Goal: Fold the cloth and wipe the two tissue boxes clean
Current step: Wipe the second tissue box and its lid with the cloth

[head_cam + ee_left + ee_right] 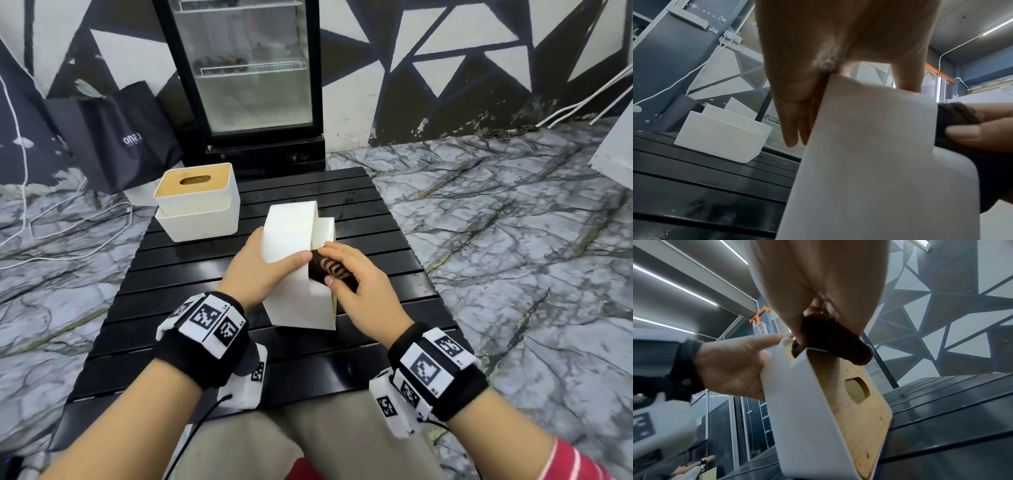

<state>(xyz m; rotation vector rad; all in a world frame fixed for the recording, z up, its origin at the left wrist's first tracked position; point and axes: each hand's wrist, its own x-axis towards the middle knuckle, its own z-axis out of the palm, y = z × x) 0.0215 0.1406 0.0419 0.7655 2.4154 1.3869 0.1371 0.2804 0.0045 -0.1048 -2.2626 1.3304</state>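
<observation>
A white tissue box (294, 267) stands on its side in the middle of the black slatted table (191, 274), its wooden lid (855, 405) facing right. My left hand (260, 270) grips its upper edge, thumb over the near face and fingers (793, 123) behind. My right hand (352, 277) holds a folded dark brown cloth (330, 270) against the box's upper right edge; the cloth (830, 340) shows pressed on the lid's rim. A second white tissue box (197, 202) with a wooden lid stands upright at the table's back left.
A glass-door fridge (246, 68) stands behind the table. A black paper bag (116, 137) leans at the back left, with white cables (68, 219) on the marble floor. My knees (308, 435) are at the table's near edge.
</observation>
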